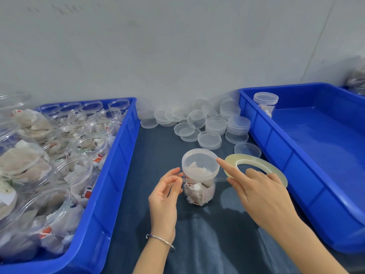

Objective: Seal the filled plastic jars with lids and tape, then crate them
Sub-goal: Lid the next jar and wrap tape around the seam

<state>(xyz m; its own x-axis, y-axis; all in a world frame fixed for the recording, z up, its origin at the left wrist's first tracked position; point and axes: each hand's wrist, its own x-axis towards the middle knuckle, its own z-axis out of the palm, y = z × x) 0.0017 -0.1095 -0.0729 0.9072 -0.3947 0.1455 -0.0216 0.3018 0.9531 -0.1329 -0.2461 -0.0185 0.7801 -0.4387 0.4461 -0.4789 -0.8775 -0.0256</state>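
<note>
A jar [199, 186] full of tea bags stands on the dark table [158, 147], between two blue crates. Its lid [200, 163] is already on.

Now comes the taping. The left hand [165, 196] pinches the loose end of the tape strip [220, 180] between thumb and fingers, just beside the jar's left side. The strip runs across the front of the jar, right under the lid, and over to the tape roll [256, 169]. The right hand [258, 192] holds that roll with its fingers curled through the hole, and its first finger points out straight and touches the lid's edge.

I think the next move is to press the strip onto the seam where lid meets jar, then go round the jar (turning the jar or carrying the roll about it, I cannot tell which). The tape should stay tight and flat so it does not wrinkle.

The left crate [116, 175] holds many open jars still waiting for lids. The right crate [276, 151] has one closed jar [265, 102] in its far corner. Spare lids [209, 139] lie in a pile behind the jar.
</note>
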